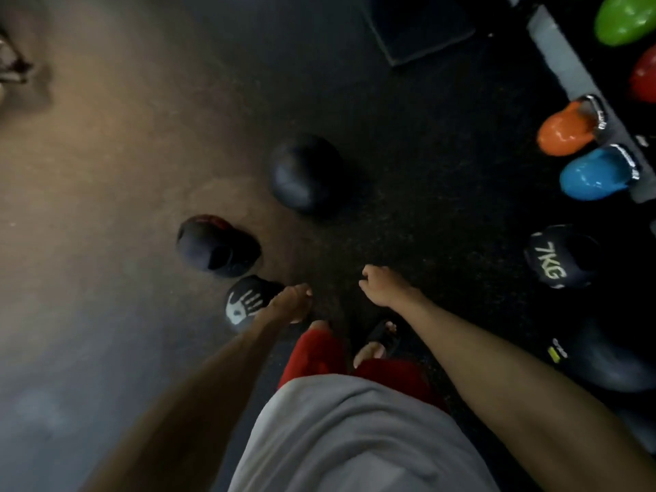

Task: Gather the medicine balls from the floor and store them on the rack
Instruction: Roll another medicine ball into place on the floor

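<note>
Three dark medicine balls lie on the black rubber floor ahead of me. A plain black ball [307,174] is farthest. A black ball with a red patch [213,246] lies to its left and nearer. A small black ball with a white handprint [245,303] lies nearest. My left hand [289,301] hangs just right of the handprint ball, fingers relaxed and holding nothing. My right hand [381,285] hangs over bare floor with loosely curled fingers, also holding nothing. A black ball marked 7KG [557,257] rests at the right by the rack [564,55].
Orange [564,131], blue [596,179], green [626,19] and red [644,79] kettlebells line the rack's grey rail at the right. Another dark ball [603,360] sits at the lower right. A black box [422,26] stands at the top. My sandalled feet are below my hands.
</note>
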### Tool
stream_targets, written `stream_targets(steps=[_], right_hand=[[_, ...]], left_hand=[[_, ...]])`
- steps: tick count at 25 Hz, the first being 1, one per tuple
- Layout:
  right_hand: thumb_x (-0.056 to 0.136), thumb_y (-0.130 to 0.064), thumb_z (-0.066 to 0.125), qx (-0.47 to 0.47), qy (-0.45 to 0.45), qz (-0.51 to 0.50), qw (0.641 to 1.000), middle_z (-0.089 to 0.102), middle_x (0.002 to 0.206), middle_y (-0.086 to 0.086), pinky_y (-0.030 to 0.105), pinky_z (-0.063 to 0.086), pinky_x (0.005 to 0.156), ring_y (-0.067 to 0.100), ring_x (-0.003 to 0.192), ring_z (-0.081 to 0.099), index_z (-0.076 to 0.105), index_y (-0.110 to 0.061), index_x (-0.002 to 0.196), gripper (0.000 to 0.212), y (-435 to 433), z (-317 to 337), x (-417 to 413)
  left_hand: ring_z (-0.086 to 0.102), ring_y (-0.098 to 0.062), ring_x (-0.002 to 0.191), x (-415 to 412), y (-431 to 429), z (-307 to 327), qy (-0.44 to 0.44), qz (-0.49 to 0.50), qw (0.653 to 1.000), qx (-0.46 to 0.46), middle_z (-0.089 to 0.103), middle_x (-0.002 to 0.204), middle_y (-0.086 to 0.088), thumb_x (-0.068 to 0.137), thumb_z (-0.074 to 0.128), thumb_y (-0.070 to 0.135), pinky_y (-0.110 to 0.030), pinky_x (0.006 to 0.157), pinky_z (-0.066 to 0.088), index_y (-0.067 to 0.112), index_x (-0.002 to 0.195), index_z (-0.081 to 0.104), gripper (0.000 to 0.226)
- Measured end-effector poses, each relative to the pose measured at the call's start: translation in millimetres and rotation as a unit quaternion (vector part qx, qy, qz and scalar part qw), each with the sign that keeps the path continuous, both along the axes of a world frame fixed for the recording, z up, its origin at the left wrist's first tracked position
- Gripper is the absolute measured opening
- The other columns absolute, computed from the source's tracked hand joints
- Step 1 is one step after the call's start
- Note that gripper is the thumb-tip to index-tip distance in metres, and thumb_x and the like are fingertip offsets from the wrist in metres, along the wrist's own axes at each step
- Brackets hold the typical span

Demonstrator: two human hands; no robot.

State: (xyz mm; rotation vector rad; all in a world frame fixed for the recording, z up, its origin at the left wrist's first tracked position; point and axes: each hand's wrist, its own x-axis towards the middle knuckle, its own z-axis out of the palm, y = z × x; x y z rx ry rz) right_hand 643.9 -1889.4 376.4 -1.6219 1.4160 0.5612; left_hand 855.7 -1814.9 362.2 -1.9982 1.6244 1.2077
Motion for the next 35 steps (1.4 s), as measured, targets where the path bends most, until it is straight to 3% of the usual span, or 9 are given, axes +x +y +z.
stream_targets(steps=[2, 5, 7, 9, 13, 23, 28, 31, 35], right_hand=[[0.104, -0.035, 0.044, -0.004, -0.008, 0.034, 0.999, 0.056, 0.134, 0.011, 0.044, 0.051, 0.094, 0.028, 0.117, 0.058, 0.05, -0.016, 0.138, 0.039, 25, -5, 45], [0.104, -0.034, 0.043, -0.004, -0.016, 0.081, 0.997, 0.056, 0.134, 0.012, 0.045, 0.05, 0.095, 0.03, 0.118, 0.058, 0.05, -0.014, 0.137, 0.04, 68, -17, 114], [0.105, -0.034, 0.042, 0.006, -0.012, 0.095, 0.995, 0.056, 0.133, 0.012, 0.044, 0.05, 0.093, 0.031, 0.115, 0.058, 0.051, -0.013, 0.135, 0.038, 96, -28, 158], [0.105, -0.035, 0.041, 0.014, -0.006, 0.099, 0.995, 0.056, 0.133, 0.012, 0.044, 0.05, 0.092, 0.031, 0.114, 0.058, 0.051, -0.013, 0.135, 0.038, 118, -38, 195], [0.104, -0.036, 0.042, 0.022, 0.018, 0.054, 0.998, 0.053, 0.139, 0.016, 0.045, 0.047, 0.096, 0.035, 0.122, 0.055, 0.049, -0.014, 0.139, 0.042, 176, -68, 281], [0.099, -0.028, 0.046, 0.063, 0.047, -0.093, 0.993, 0.054, 0.134, 0.022, 0.042, 0.044, 0.101, 0.039, 0.127, 0.051, 0.051, -0.005, 0.13, 0.039, 249, -250, 407], [0.099, -0.03, 0.05, 0.036, 0.08, -0.206, 0.975, 0.025, 0.156, 0.022, 0.046, 0.034, 0.113, 0.04, 0.141, 0.032, 0.026, -0.006, 0.152, 0.063, 245, -354, 437], [0.098, -0.046, 0.052, 0.007, 0.08, -0.239, 0.968, -0.007, 0.165, 0.022, 0.055, 0.015, 0.121, 0.039, 0.153, 0.003, -0.005, -0.007, 0.158, 0.091, 238, -406, 459], [0.088, -0.062, 0.059, -0.02, 0.082, -0.312, 0.946, -0.021, 0.161, 0.026, 0.06, 0.006, 0.122, 0.039, 0.152, -0.014, -0.017, -0.003, 0.155, 0.118, 217, -446, 484]], left_hand=[[0.058, -0.029, 0.116, 39, 35, -11, -0.015, 0.044, 0.998, 0.033, 0.058, 0.133, -0.017, 0.101, 0.046, 0.021, -0.03, 0.099, 0.044, 0.013, 0.134, 0.054, 0.035], [0.055, -0.013, 0.08, 97, 82, -15, 0.002, 0.146, 0.988, 0.042, 0.058, 0.13, -0.019, 0.104, 0.043, 0.021, -0.009, 0.059, 0.044, 0.006, 0.135, 0.053, 0.036], [0.047, -0.003, 0.07, 137, 111, -20, 0.017, 0.214, 0.975, 0.057, 0.061, 0.104, -0.004, 0.104, 0.043, 0.022, -0.005, 0.047, 0.041, 0.009, 0.129, 0.055, 0.03], [0.054, -0.009, 0.077, 179, 133, -30, 0.049, 0.239, 0.967, 0.071, 0.056, 0.097, 0.001, 0.104, 0.045, 0.022, -0.013, 0.063, 0.046, 0.009, 0.13, 0.054, 0.03], [0.064, -0.031, 0.103, 272, 172, -71, 0.061, 0.163, 0.981, 0.086, 0.065, 0.115, -0.013, 0.098, 0.052, 0.027, -0.042, 0.089, 0.051, 0.015, 0.126, 0.059, 0.032], [0.064, -0.033, 0.109, 393, 194, -233, 0.062, 0.02, 0.994, 0.086, 0.065, 0.123, -0.017, 0.1, 0.05, 0.016, -0.046, 0.094, 0.052, 0.01, 0.131, 0.055, 0.032], [0.063, -0.033, 0.101, 411, 176, -335, 0.072, 0.003, 0.993, 0.092, 0.059, 0.128, -0.022, 0.1, 0.048, 0.01, -0.04, 0.081, 0.054, 0.016, 0.146, 0.038, 0.048], [0.058, -0.037, 0.113, 417, 160, -385, 0.074, -0.025, 0.994, 0.077, 0.037, 0.147, -0.026, 0.096, 0.051, 0.006, -0.043, 0.087, 0.056, 0.028, 0.156, 0.015, 0.073], [0.029, -0.05, 0.14, 415, 127, -427, 0.039, -0.086, 0.995, 0.021, -0.002, 0.161, -0.025, 0.092, 0.059, 0.006, -0.058, 0.098, 0.049, 0.048, 0.152, -0.009, 0.1]])
